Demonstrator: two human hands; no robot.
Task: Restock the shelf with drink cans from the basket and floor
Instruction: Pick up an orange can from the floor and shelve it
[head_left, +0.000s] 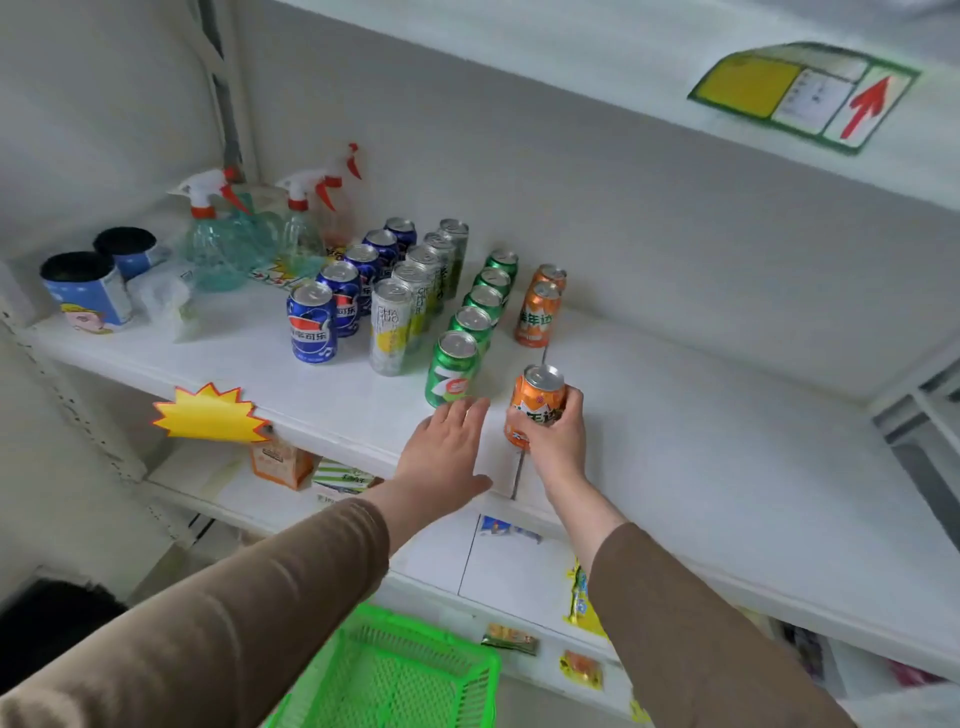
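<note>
Rows of cans stand on the white shelf (701, 415): several blue cans (311, 327), several white cans (390, 332), several green cans (451, 371), and two orange cans (538, 317) at the right. My right hand (556, 436) grips a third orange can (537, 402), upright near the shelf's front, in line with the orange row. My left hand (441, 452) lies flat and open on the shelf front, fingertips just below the nearest green can. The green basket (467, 660) sits below; its visible part holds nothing.
Spray bottles (218, 244) and two blue tubs (88, 296) stand at the shelf's left. A yellow star tag (208, 415) hangs on the shelf edge. Lower shelves hold boxes and snack packets (511, 639). An upper shelf with a label (800, 93) overhangs.
</note>
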